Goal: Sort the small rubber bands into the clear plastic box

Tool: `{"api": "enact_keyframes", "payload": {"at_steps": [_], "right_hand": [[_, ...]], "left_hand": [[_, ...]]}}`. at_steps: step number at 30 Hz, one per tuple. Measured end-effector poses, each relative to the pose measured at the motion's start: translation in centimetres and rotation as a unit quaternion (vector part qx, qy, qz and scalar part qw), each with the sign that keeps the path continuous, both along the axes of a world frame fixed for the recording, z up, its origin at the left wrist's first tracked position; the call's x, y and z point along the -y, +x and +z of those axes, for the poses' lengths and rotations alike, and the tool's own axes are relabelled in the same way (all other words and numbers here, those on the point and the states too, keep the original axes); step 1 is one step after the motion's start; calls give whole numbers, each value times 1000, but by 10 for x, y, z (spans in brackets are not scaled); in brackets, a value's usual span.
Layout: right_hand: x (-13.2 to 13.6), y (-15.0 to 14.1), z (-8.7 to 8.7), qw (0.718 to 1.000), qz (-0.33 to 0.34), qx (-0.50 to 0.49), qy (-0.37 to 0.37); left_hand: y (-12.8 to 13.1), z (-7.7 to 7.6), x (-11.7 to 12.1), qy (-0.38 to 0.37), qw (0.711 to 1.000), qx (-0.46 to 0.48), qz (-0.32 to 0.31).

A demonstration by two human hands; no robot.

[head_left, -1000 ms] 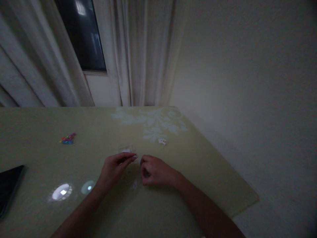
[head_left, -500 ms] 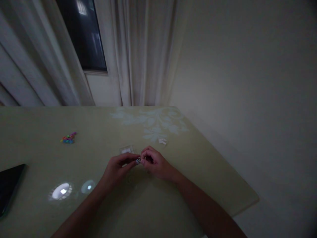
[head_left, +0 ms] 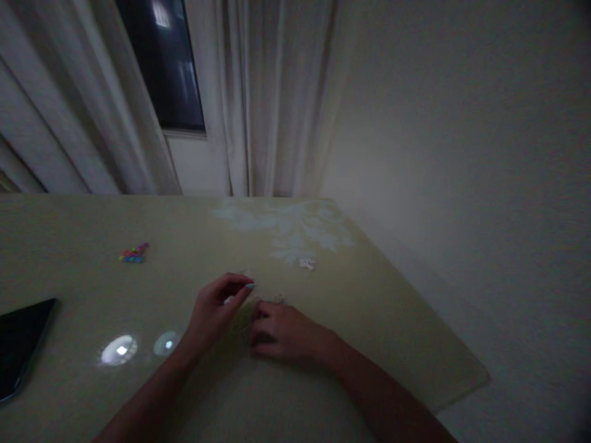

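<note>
My left hand is closed in a pinch on a small pale, shiny piece, too small to name, held just above the table. Lower and to the right, my right hand reaches down to the tabletop with bent fingers apart. Nothing shows between them, though the thumb is hidden. A small pale ring-like thing lies just beyond its knuckles. Behind the left fingers, a clear flat item is partly covered.
Small white pieces lie farther back on the table. A little pile of bright coloured pieces sits to the left. At the left edge is a dark tablet-like device. Curtains and a wall stand behind and to the right.
My right hand has come away from the left fingertips and moved down to the tabletop. The left hand keeps its pinch, slightly higher and farther left. The view has shifted a little.
</note>
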State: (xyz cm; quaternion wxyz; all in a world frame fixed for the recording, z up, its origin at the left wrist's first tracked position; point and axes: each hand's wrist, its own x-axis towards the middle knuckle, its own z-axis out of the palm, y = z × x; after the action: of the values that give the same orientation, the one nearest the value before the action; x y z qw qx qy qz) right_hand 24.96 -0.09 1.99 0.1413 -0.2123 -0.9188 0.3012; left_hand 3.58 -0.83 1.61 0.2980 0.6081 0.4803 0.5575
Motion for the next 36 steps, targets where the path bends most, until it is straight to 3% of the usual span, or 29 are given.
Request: {"api": "enact_keyframes", "payload": {"at_steps": [8,12,15,19,23,26,30,36], "right_hand": [[4,-4,-1,991,-3,90,99],[-7,2,2,994,-99,-45,12],[-15,7,5,970,-168,-162,-72],[-15,5,6,945,-165,-223,-174],[-13,1,5,933,-160,-235,-223],[-21,5,5,926,-196,-253,-203],[-36,20,5,940,-261,-199,-89],[-40,34,1,980,-185,-44,-55]], "left_hand": [[1,-1,0,33,999,-5,-21],[-3,-3,-1,50,998,-18,-41],[-3,-3,-1,25,997,-36,-59],[0,-2,2,1,995,-37,-96],[3,0,3,23,993,-44,-109],[3,1,3,46,994,-49,-91],[2,2,4,46,995,-51,-65],[2,5,6,24,997,-52,-44]]}}
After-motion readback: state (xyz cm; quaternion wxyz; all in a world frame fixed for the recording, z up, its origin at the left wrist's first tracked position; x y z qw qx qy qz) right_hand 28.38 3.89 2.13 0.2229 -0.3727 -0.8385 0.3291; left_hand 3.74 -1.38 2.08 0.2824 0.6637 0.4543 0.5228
